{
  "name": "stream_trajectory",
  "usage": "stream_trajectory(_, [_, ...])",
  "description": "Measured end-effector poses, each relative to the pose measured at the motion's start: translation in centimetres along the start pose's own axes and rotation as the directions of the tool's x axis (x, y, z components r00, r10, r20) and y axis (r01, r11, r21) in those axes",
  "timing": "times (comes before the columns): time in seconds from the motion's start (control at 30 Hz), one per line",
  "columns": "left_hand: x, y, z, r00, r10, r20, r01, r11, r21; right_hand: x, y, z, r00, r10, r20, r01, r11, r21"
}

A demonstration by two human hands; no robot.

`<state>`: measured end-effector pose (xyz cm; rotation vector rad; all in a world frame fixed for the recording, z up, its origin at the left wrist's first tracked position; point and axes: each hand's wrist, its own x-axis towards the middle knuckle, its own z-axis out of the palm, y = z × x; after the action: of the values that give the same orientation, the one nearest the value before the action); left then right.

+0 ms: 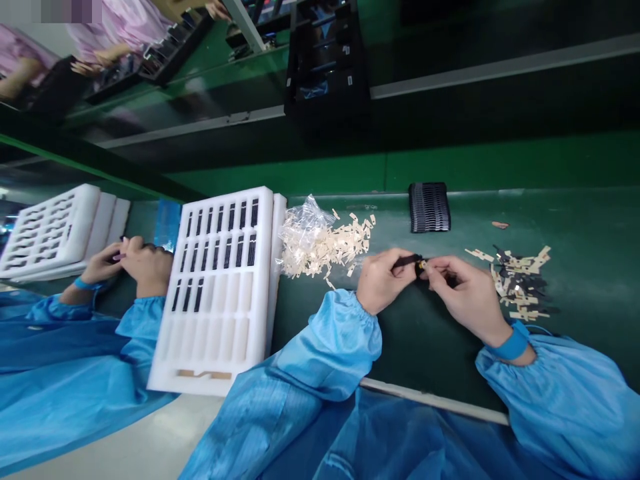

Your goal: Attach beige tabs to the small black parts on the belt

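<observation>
My left hand (384,279) is closed around a small dark strip-like part (411,261), whose far end sticks out past the fingertips. At that end a tiny yellowish spot shows. My right hand (463,290) pinches right there, its thumb and forefinger meeting the part; whether a separate small piece sits between them is hidden. Left of my hands lies a loose heap of cream-coloured flat pieces (340,243), partly under a clear plastic bag (307,223). Near my right wrist is a mixed pile of cream and black pieces (523,283).
A white foam tray (257,293) holds several black strips in its slots. A row of black parts (430,207) stands at the back of the green bench. To the left, a co-worker's hands (145,263) work near other foam trays (83,233). A black bin (325,80) sits on the shelf above.
</observation>
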<state>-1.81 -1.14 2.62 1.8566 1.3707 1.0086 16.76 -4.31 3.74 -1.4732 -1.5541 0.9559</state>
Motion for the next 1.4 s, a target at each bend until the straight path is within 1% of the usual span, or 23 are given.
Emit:
stream_trajectory(0.07, [0.9,-0.5,-1.5,0.99,-0.071,-0.124,0.08,0.994,0.07,0.1,0.2,-0.1,0.999,0.05,-0.01,-0.049,0.998,0.046])
stream_trajectory(0.13, [1.9,-1.3,-3.2,0.954,-0.101,-0.284,0.163,0.965,0.206,0.3,0.3,-0.1,0.996,0.084,-0.017,-0.083,0.993,0.081])
stream_trajectory(0.17, [2.3,-1.6,-3.9,0.941,-0.093,-0.325,0.189,0.942,0.276,0.3,0.3,-0.1,0.996,0.09,-0.014,-0.089,0.992,0.09])
stream_trajectory(0.2, [2.5,-1.9,-4.3,0.939,-0.082,-0.334,0.197,0.925,0.326,0.4,0.4,-0.1,0.996,0.092,-0.008,-0.091,0.991,0.094])
stream_trajectory(0.23, [2.6,-2.0,-4.5,0.947,-0.072,-0.314,0.184,0.92,0.345,0.4,0.4,-0.1,0.996,0.092,-0.001,-0.091,0.992,0.091])
stream_trajectory(0.27, [2.5,-1.9,-4.4,0.961,-0.076,-0.267,0.163,0.932,0.324,0.4,0.3,-0.1,0.996,0.088,0.005,-0.088,0.993,0.082])
stream_trajectory(0.3, [2.3,-1.7,-4.1,0.976,-0.092,-0.199,0.142,0.955,0.259,0.4,0.3,-0.1,0.997,0.08,0.009,-0.08,0.995,0.065])
stream_trajectory(0.37, [1.7,-0.9,-3.0,0.992,-0.129,-0.001,0.129,0.991,0.031,0.3,0.2,-0.1,0.999,0.046,0.002,-0.046,0.999,0.004])
stream_trajectory(0.43, [1.2,0.1,-2.0,0.971,-0.128,0.203,0.169,0.966,-0.197,0.3,0.1,-0.3,1.0,-0.015,-0.015,0.014,0.997,-0.073])
stream_trajectory(0.47, [1.0,0.5,-1.6,0.955,-0.119,0.272,0.195,0.943,-0.271,0.3,0.0,-0.4,0.998,-0.051,-0.024,0.048,0.993,-0.108])
stream_trajectory(0.53, [0.8,1.1,-1.2,0.934,-0.12,0.336,0.239,0.91,-0.338,0.3,-0.1,-0.5,0.993,-0.112,-0.031,0.106,0.982,-0.158])
stream_trajectory(0.6, [0.8,1.2,-1.2,0.923,-0.153,0.354,0.277,0.9,-0.335,0.3,-0.1,-0.5,0.988,-0.15,-0.026,0.143,0.973,-0.183])
stream_trajectory(0.7, [0.8,0.9,-1.3,0.907,-0.208,0.367,0.319,0.908,-0.272,0.3,-0.2,-0.2,0.986,-0.166,-0.016,0.159,0.967,-0.197])
stream_trajectory(0.77, [0.7,0.7,-1.2,0.908,-0.231,0.348,0.326,0.913,-0.244,0.3,-0.3,-0.1,0.981,-0.186,-0.053,0.17,0.959,-0.226])
stream_trajectory(0.87, [0.5,0.7,-1.0,0.924,-0.246,0.292,0.318,0.919,-0.232,0.2,-0.6,0.0,0.968,-0.227,-0.109,0.19,0.943,-0.272])
stream_trajectory(0.97, [0.2,0.9,-0.9,0.939,-0.234,0.251,0.28,0.946,-0.166,0.1,-0.8,0.0,0.975,-0.215,-0.059,0.196,0.952,-0.237])
stream_trajectory(1.1, [0.0,1.2,-0.9,0.948,-0.198,0.247,0.225,0.971,-0.085,0.1,-0.5,0.2,0.974,-0.224,-0.02,0.215,0.953,-0.213])
stream_trajectory(1.2, [0.0,1.2,-0.8,0.945,-0.202,0.257,0.23,0.97,-0.083,0.0,-0.2,0.3,0.973,-0.229,-0.015,0.22,0.951,-0.215])
stream_trajectory(1.33, [0.0,1.3,-0.6,0.94,-0.211,0.266,0.251,0.96,-0.126,0.0,0.2,0.3,0.975,-0.222,-0.014,0.213,0.949,-0.233])
stream_trajectory(1.4, [0.2,1.3,-0.8,0.94,-0.219,0.261,0.271,0.945,-0.183,0.1,0.6,0.1,0.98,-0.192,-0.056,0.174,0.955,-0.241])
